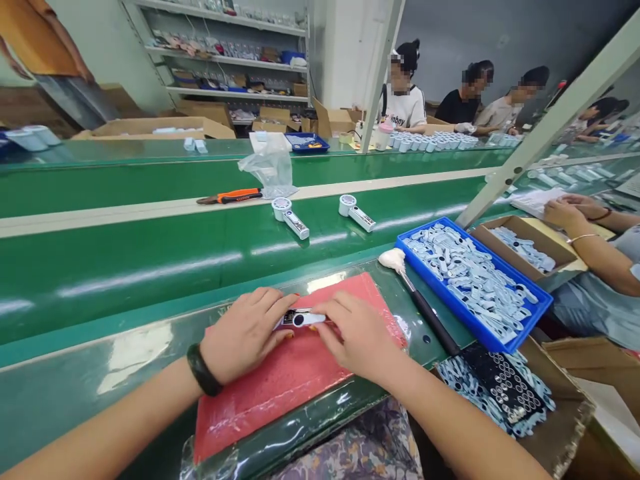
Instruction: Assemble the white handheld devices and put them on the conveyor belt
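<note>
Over a red mat, my left hand grips one end of a small device whose dark inside shows. My right hand pinches a light blue cover piece with a black oval spot against the device's other end. Much of the device is hidden by my left fingers. To the right of the mat lies a black-handled tool with a white wrapped head. Farther right, a blue tray holds several light blue pieces.
Two white handheld devices lie on the green belt. Beyond are orange-handled pliers and a plastic bag. A metal post slants at right, near a person's hands. Open cartons stand lower right.
</note>
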The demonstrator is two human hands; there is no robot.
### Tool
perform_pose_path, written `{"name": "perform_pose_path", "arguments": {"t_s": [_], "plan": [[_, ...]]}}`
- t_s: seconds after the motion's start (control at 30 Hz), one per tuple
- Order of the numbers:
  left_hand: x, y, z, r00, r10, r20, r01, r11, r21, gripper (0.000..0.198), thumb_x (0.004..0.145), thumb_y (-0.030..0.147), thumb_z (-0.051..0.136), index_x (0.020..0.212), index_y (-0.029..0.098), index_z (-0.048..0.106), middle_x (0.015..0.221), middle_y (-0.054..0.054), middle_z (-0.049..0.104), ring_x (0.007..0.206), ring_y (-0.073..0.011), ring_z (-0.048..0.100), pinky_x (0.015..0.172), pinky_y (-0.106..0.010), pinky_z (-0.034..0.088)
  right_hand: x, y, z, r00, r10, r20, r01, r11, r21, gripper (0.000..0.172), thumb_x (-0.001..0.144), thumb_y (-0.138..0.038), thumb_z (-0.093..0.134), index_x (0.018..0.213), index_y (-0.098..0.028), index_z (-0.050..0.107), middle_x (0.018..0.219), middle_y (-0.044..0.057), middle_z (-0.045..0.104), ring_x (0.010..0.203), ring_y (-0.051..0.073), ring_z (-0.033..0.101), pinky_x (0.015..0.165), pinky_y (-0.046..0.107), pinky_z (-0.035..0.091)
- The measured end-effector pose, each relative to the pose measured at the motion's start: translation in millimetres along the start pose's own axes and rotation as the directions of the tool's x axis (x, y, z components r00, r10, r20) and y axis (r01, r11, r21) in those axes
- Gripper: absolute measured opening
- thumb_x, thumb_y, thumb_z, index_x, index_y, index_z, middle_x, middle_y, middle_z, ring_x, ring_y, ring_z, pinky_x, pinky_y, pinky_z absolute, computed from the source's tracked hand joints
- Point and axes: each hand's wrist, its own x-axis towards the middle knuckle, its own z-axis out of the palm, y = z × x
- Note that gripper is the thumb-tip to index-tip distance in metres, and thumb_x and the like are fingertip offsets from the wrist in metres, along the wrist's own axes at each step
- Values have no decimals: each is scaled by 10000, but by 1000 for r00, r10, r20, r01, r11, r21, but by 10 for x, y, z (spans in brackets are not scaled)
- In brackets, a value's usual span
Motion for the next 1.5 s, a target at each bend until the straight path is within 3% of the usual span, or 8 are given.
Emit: {"name": "perform_pose_path", "arguments": {"t_s": [0.23, 0.5, 0.6, 0.7, 0.8, 1.0, 1.2, 1.5], "plan": [[-12, 65, -9, 996, -5, -86, -17, 968, -252, 305, 1055, 425, 436, 1260, 224, 538, 1290, -68, 604, 1302, -257, 464, 1106, -461, 388, 264, -38, 169, 981, 96, 168, -74, 988, -132, 220, 998, -227, 527, 1170, -191, 660, 1072, 88, 642, 983, 249, 608, 804, 393, 507], [51, 157, 15, 988, -139, -73, 103, 924, -368, 236, 1047, 291, 385, 1045, 207, 606, 1068, -60, 622, 1036, -246, 544, 886, -431, 470, 247, 178, 309, 979, 187, 83, -205, 900, 385, 123, 968, -180, 595, 1007, -227, 702, 1077, 34, 676, 1046, 189, 625, 938, 379, 513], [-1, 188, -16, 992, -95, -79, 61, 932, -357, 201, 1050, 278, 402, 1076, 225, 594, 1112, -49, 626, 1132, -242, 535, 975, -447, 447, 240, 278, 326, 946, 231, 226, -319, 776, 544, 369, 941, -233, 656, 1306, -245, 601, 1225, 50, 682, 1114, 194, 643, 1001, 400, 524], [-101, 253, -35, 995, -55, -87, 27, 955, -295, 147, 1053, 308, 444, 1085, 255, 577, 1150, -22, 626, 1237, -243, 504, 1123, -524, 339, 208, 296, 219, 927, 140, 348, -282, 872, 399, 595, 913, -280, 710, 1459, -233, 481, 1316, 92, 645, 1196, 257, 605, 1071, 497, 482], [-176, 360, -31, 996, -69, -64, 52, 970, -238, 149, 1049, 330, 452, 1128, 261, 558, 1193, -24, 629, 1241, -258, 522, 1124, -565, 347, 170, 243, 125, 906, 39, 422, -139, 968, 209, 454, 916, -274, 709, 1353, -230, 596, 1282, 91, 644, 1210, 298, 568, 1068, 543, 455], [-141, 475, -20, 990, -116, -86, 97, 975, -200, 192, 1043, 274, 420, 1187, 255, 545, 1201, -18, 652, 1113, -245, 595, 1044, -555, 437, 100, 175, 203, 947, 61, 316, -121, 977, 173, 317, 963, -206, 608, 1277, -236, 639, 1121, 59, 654, 1091, 259, 575, 998, 494, 468], [-101, 475, -81, 991, -131, 6, 128, 955, -267, 242, 1039, 325, 441, 1241, 267, 562, 1237, -15, 654, 1163, -257, 565, 1007, -509, 440, 62, 223, 209, 944, 26, 328, -110, 965, 239, 350, 998, -291, 585, 1343, -236, 597, 1233, 65, 637, 1172, 258, 544, 1037, 481, 424], [90, 385, -176, 925, -332, 185, 380, 803, -459, 281, 972, 403, 461, 1119, 254, 649, 1103, -14, 670, 1061, -230, 570, 941, -409, 434, 100, 186, 336, 957, 77, 279, -106, 990, 92, 297, 1032, -269, 472, 1271, -211, 638, 1105, 73, 664, 1038, 268, 581, 912, 459, 450]]}}
